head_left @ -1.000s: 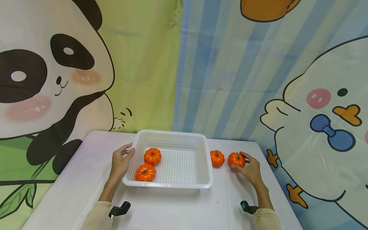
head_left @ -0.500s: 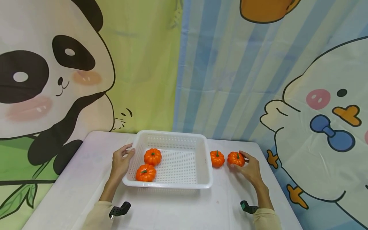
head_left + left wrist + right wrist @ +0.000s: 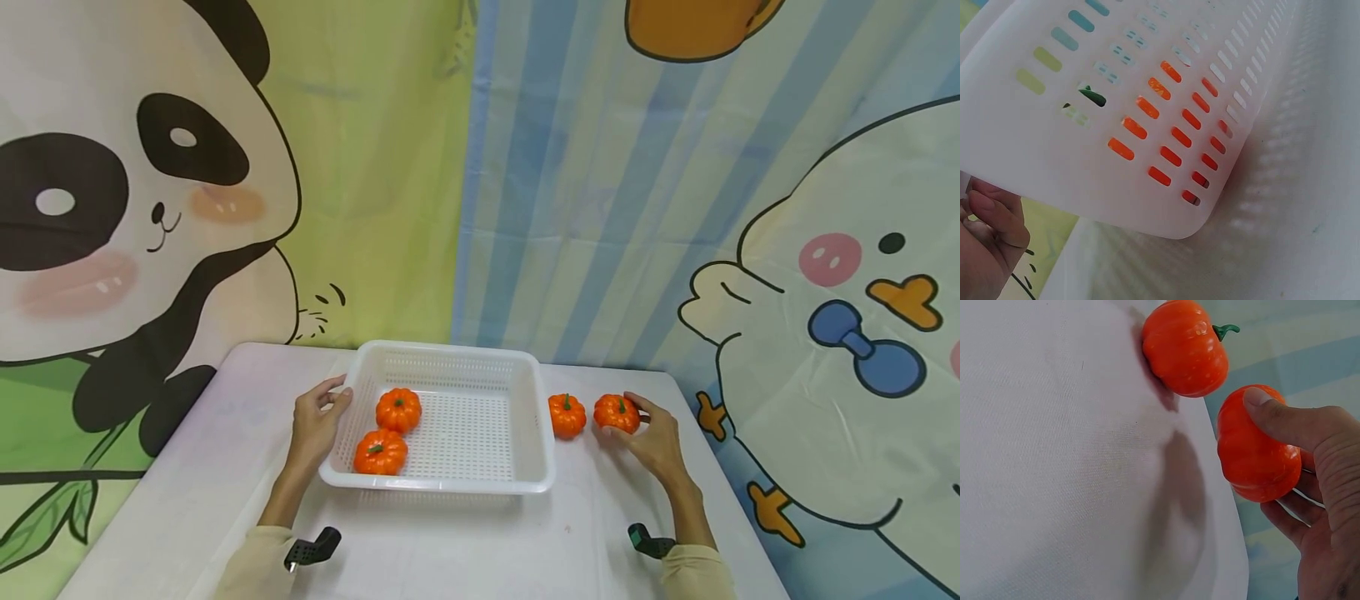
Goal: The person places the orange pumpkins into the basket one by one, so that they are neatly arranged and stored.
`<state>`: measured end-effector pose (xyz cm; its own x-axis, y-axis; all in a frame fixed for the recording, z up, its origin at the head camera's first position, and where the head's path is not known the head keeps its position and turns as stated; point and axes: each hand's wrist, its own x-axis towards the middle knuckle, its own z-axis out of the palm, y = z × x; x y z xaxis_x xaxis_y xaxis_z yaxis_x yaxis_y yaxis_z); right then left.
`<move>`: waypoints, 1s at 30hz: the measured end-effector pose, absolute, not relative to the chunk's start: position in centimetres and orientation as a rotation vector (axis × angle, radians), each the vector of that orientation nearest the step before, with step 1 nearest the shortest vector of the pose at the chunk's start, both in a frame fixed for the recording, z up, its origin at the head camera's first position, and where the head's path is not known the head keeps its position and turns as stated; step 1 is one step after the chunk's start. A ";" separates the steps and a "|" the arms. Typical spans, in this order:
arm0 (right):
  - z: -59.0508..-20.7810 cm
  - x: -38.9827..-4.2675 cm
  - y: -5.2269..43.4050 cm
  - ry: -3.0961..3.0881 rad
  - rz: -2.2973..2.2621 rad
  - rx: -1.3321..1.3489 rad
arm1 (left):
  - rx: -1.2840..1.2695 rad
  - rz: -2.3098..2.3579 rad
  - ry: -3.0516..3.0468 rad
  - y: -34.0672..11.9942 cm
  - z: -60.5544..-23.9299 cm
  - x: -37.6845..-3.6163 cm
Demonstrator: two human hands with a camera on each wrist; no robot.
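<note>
A white perforated basket stands mid-table with two small orange pumpkins, one behind the other, at its left side. My left hand rests against the basket's left wall, fingers loosely curled; in the left wrist view only the fingertips show. To the right of the basket lie two more pumpkins. My right hand grips the outer pumpkin between thumb and fingers; the right wrist view shows that pumpkin just above its shadow. The other pumpkin sits free beside it.
The white table ends close to the right of my right hand. A cartoon backdrop hangs right behind the table. Black wrist mounts sit on both forearms.
The right hand and its pumpkin have shifted very slightly up and left. The left hand and basket have stayed still.
</note>
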<state>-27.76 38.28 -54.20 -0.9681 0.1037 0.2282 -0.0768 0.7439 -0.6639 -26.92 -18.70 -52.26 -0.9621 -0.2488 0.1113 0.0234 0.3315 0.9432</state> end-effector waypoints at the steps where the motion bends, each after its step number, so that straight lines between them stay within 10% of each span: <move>1: -54.2 -27.7 38.3 -2.692 1.038 -0.017 | 0.204 -1.677 -2.364 -18.7 -52.3 -26.9; 30: -53.3 -28.0 38.3 -2.629 1.024 0.051 | 0.192 -1.698 -2.337 -18.6 -52.1 -27.1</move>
